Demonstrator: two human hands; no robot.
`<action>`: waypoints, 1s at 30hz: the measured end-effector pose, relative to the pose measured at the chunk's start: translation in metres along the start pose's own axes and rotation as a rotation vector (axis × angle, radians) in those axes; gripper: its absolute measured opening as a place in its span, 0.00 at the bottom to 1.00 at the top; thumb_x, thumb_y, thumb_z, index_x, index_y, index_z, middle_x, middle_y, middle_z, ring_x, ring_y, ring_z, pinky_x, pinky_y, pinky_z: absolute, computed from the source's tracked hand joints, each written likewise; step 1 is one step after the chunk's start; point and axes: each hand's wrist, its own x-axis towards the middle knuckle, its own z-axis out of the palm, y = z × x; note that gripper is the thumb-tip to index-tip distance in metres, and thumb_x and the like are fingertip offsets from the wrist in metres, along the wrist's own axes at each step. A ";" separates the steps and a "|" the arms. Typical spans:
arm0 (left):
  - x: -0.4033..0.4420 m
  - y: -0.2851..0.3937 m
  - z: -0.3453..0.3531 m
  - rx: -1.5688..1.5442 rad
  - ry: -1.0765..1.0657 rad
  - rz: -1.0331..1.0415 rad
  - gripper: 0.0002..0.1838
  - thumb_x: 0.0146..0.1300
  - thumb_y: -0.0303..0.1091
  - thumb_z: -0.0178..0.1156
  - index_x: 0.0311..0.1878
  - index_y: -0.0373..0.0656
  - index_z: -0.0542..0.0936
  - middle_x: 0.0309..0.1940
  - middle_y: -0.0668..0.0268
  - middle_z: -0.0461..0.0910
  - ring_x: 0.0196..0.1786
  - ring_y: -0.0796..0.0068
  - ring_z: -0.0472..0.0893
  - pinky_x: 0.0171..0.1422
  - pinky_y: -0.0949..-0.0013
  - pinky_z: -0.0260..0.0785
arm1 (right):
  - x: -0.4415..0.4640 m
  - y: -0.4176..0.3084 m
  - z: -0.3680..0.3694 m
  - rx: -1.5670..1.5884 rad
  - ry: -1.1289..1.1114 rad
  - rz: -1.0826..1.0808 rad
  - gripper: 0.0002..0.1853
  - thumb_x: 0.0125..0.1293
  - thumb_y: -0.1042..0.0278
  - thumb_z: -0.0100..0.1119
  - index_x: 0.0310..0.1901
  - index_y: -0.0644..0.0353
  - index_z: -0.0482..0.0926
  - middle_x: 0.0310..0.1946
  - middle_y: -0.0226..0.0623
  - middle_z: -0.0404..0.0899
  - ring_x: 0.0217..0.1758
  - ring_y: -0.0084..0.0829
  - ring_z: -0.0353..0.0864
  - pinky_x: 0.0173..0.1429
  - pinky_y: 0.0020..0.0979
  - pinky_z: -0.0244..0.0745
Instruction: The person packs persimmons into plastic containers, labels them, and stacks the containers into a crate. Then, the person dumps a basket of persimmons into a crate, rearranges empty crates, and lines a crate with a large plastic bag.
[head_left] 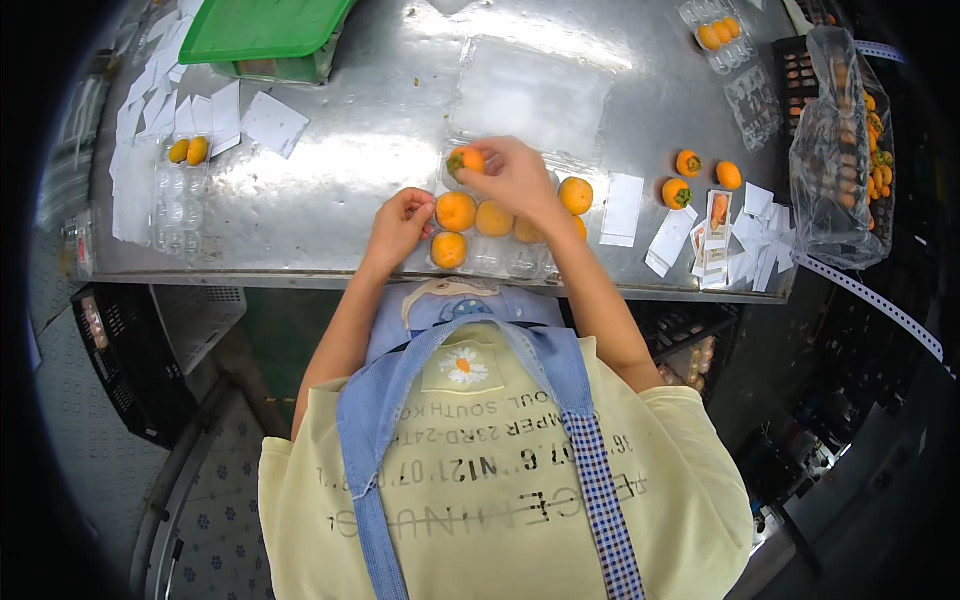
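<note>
My right hand holds an orange persimmon, its green calyx facing left, over the far left part of a clear plastic tray. Several persimmons sit in the tray's cups, among them one persimmon close to my left hand and another persimmon on the right; my right wrist partly covers some of them. The tray's clear lid lies folded back on the far side. My left hand is closed at the tray's left edge, thumb and fingers bent together; what they grip, if anything, is hidden.
Loose persimmons and printed cards lie to the right on the metal table. White cards, a partly filled tray and a green-lidded box are on the left. A plastic-lined crate stands far right.
</note>
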 end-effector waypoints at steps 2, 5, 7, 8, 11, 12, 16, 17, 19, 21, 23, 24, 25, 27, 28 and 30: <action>0.003 -0.005 -0.001 0.025 0.036 0.023 0.05 0.64 0.28 0.55 0.41 0.37 0.75 0.27 0.68 0.76 0.25 0.82 0.75 0.28 0.77 0.69 | -0.007 0.009 -0.011 0.455 0.001 0.076 0.25 0.56 0.54 0.66 0.49 0.63 0.77 0.39 0.36 0.80 0.37 0.28 0.80 0.40 0.29 0.76; 0.005 -0.002 0.000 0.082 0.112 0.064 0.05 0.64 0.27 0.55 0.40 0.37 0.75 0.26 0.67 0.75 0.23 0.82 0.74 0.26 0.76 0.69 | -0.022 0.025 -0.040 0.856 0.048 0.193 0.23 0.60 0.58 0.62 0.50 0.68 0.75 0.41 0.38 0.80 0.39 0.28 0.81 0.41 0.29 0.77; 0.003 0.002 -0.003 0.099 0.162 0.115 0.05 0.64 0.27 0.54 0.40 0.37 0.75 0.24 0.67 0.75 0.23 0.82 0.74 0.25 0.76 0.68 | -0.036 0.035 -0.059 1.081 0.081 0.249 0.22 0.61 0.59 0.61 0.51 0.67 0.74 0.41 0.39 0.80 0.39 0.29 0.81 0.42 0.30 0.78; 0.006 0.020 0.001 0.147 0.167 0.111 0.04 0.64 0.28 0.53 0.39 0.38 0.74 0.22 0.68 0.74 0.22 0.82 0.73 0.24 0.77 0.67 | -0.039 0.056 -0.064 1.149 0.156 0.298 0.20 0.63 0.60 0.58 0.51 0.66 0.73 0.42 0.40 0.80 0.41 0.29 0.81 0.43 0.31 0.78; 0.022 0.000 -0.015 0.081 0.159 0.132 0.03 0.65 0.28 0.53 0.38 0.39 0.73 0.22 0.69 0.73 0.22 0.82 0.72 0.24 0.77 0.66 | -0.050 0.072 -0.077 1.427 0.313 0.291 0.19 0.65 0.59 0.56 0.52 0.63 0.73 0.43 0.37 0.79 0.40 0.30 0.80 0.43 0.30 0.78; 0.020 0.016 -0.011 0.022 0.144 0.068 0.05 0.66 0.30 0.52 0.40 0.39 0.72 0.24 0.69 0.73 0.23 0.82 0.73 0.26 0.78 0.68 | -0.048 0.083 -0.104 1.389 0.402 0.245 0.18 0.65 0.59 0.55 0.52 0.61 0.73 0.43 0.36 0.79 0.40 0.30 0.80 0.43 0.30 0.78; 0.041 0.009 -0.020 0.004 0.084 0.084 0.04 0.66 0.29 0.52 0.41 0.41 0.72 0.23 0.71 0.72 0.22 0.83 0.72 0.25 0.79 0.67 | -0.059 0.092 -0.255 1.178 0.783 -0.029 0.17 0.66 0.59 0.53 0.53 0.58 0.73 0.44 0.35 0.79 0.42 0.25 0.80 0.45 0.24 0.75; 0.038 0.012 -0.021 0.017 0.101 0.058 0.03 0.66 0.28 0.52 0.41 0.40 0.72 0.22 0.71 0.72 0.22 0.83 0.72 0.25 0.79 0.66 | -0.068 0.079 -0.304 1.086 0.866 -0.172 0.20 0.68 0.55 0.51 0.53 0.62 0.72 0.46 0.38 0.78 0.47 0.28 0.79 0.51 0.27 0.75; 0.047 0.013 -0.021 -0.014 0.082 0.063 0.03 0.66 0.27 0.52 0.41 0.41 0.72 0.22 0.70 0.73 0.22 0.83 0.73 0.24 0.79 0.68 | -0.084 0.071 -0.395 0.948 0.992 -0.350 0.31 0.67 0.45 0.49 0.51 0.73 0.70 0.49 0.49 0.75 0.52 0.35 0.78 0.55 0.30 0.77; 0.049 0.005 -0.027 -0.056 0.078 0.039 0.03 0.66 0.27 0.52 0.41 0.41 0.72 0.23 0.70 0.73 0.22 0.82 0.73 0.24 0.79 0.68 | -0.096 0.075 -0.443 1.088 1.018 -0.405 0.36 0.65 0.45 0.53 0.50 0.82 0.65 0.50 0.60 0.72 0.52 0.41 0.78 0.55 0.31 0.78; 0.051 -0.011 -0.036 -0.058 0.027 0.087 0.03 0.66 0.27 0.52 0.41 0.40 0.71 0.22 0.68 0.73 0.21 0.80 0.73 0.22 0.78 0.66 | -0.095 0.035 -0.410 1.097 1.118 -0.459 0.27 0.67 0.53 0.54 0.50 0.74 0.69 0.38 0.49 0.79 0.44 0.40 0.81 0.52 0.32 0.79; 0.049 -0.009 -0.035 -0.047 0.021 0.079 0.04 0.66 0.28 0.52 0.41 0.40 0.71 0.22 0.68 0.73 0.21 0.80 0.73 0.22 0.77 0.65 | -0.092 0.041 -0.386 0.995 1.057 -0.390 0.23 0.66 0.57 0.55 0.52 0.71 0.70 0.38 0.46 0.79 0.42 0.37 0.82 0.49 0.30 0.79; 0.045 -0.003 -0.033 -0.021 0.034 0.053 0.04 0.66 0.29 0.53 0.42 0.40 0.72 0.23 0.68 0.74 0.21 0.80 0.73 0.23 0.77 0.67 | -0.090 0.049 -0.361 0.894 0.990 -0.326 0.21 0.66 0.61 0.56 0.53 0.68 0.71 0.37 0.43 0.80 0.40 0.33 0.82 0.47 0.28 0.80; 0.036 0.004 -0.029 0.009 0.047 0.032 0.06 0.66 0.30 0.53 0.43 0.40 0.73 0.26 0.69 0.75 0.24 0.82 0.76 0.25 0.79 0.70 | -0.076 0.059 -0.273 0.423 0.756 -0.200 0.13 0.62 0.69 0.60 0.47 0.63 0.77 0.34 0.35 0.80 0.34 0.21 0.79 0.38 0.21 0.75; 0.034 0.004 -0.028 -0.013 0.048 0.029 0.06 0.66 0.31 0.53 0.43 0.40 0.74 0.27 0.69 0.76 0.25 0.82 0.76 0.25 0.79 0.70 | -0.071 0.071 -0.230 0.348 0.592 -0.012 0.15 0.59 0.69 0.62 0.48 0.62 0.77 0.35 0.31 0.79 0.33 0.19 0.76 0.36 0.20 0.72; 0.031 0.006 -0.029 0.010 0.047 0.019 0.06 0.66 0.31 0.54 0.43 0.41 0.74 0.28 0.69 0.76 0.25 0.83 0.77 0.26 0.80 0.70 | -0.069 0.077 -0.153 0.092 0.290 0.034 0.23 0.52 0.65 0.70 0.50 0.60 0.76 0.43 0.31 0.78 0.38 0.21 0.78 0.41 0.23 0.74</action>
